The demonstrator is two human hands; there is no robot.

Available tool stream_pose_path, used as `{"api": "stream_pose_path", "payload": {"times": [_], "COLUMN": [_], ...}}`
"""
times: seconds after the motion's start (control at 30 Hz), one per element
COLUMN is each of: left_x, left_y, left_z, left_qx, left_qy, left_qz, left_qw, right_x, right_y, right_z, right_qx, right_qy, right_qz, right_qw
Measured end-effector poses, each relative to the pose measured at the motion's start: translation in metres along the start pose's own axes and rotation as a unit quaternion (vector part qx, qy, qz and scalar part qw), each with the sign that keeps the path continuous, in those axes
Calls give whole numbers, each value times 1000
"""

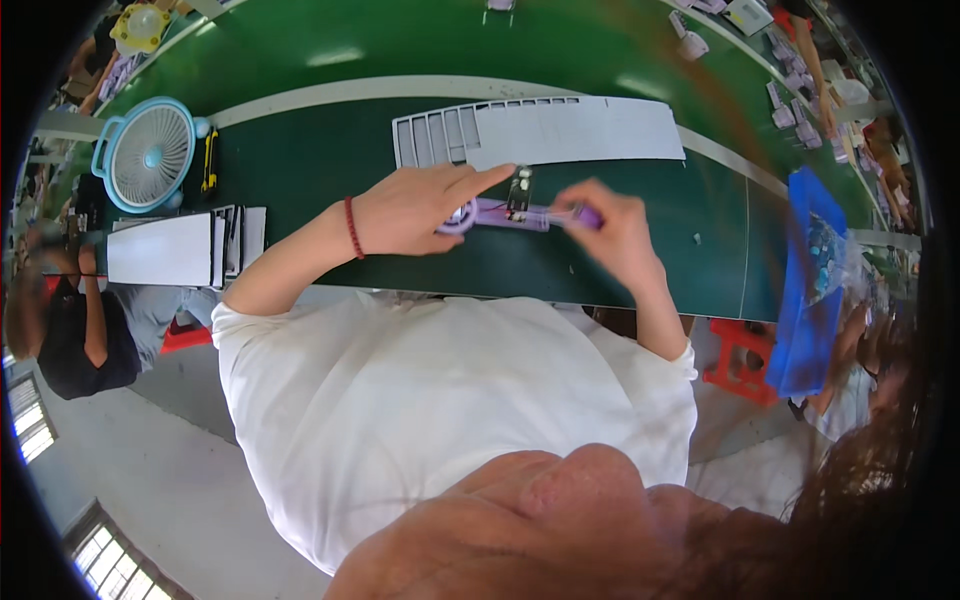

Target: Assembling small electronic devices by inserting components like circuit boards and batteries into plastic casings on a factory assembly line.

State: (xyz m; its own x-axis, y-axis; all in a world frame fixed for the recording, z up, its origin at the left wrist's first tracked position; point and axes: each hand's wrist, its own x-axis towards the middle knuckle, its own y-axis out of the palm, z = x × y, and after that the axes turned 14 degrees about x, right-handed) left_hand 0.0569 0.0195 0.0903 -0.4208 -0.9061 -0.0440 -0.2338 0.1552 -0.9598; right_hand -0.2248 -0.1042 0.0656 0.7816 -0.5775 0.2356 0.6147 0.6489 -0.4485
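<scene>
A long purple plastic housing (515,216) with a round ring at its left end lies low over the green table. My left hand (405,208), with a red bracelet at the wrist, grips that ring end. Its index finger stretches out to a small dark circuit board (521,190) with pale components, which stands up from the housing's far side. Thin reddish wires seem to run below the board. At the housing's right end my right hand (622,232) is closed on a small purple piece (590,216); motion blurs it, and I cannot tell whether it joins the housing.
Beyond my hands lies a white divided tray (575,130). At left are a blue desk fan (150,155), a yellow-and-black tool (209,160) and stacked white panels (165,250). A blue bin (800,290) stands at the right edge. Other people work on both sides.
</scene>
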Motion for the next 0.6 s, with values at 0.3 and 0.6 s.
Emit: {"api": "stream_pose_path", "payload": {"times": [0.3, 0.6], "left_x": [0, 7], "left_y": [89, 104], "left_z": [0, 2], "left_qx": [6, -37], "left_qy": [-29, 38], "left_qz": [-253, -294], "left_qw": [967, 954], "right_x": [-22, 16], "right_y": [20, 34], "right_z": [25, -26], "right_qx": [98, -21], "right_qy": [55, -37], "right_qz": [264, 85], "right_qw": [958, 995]}}
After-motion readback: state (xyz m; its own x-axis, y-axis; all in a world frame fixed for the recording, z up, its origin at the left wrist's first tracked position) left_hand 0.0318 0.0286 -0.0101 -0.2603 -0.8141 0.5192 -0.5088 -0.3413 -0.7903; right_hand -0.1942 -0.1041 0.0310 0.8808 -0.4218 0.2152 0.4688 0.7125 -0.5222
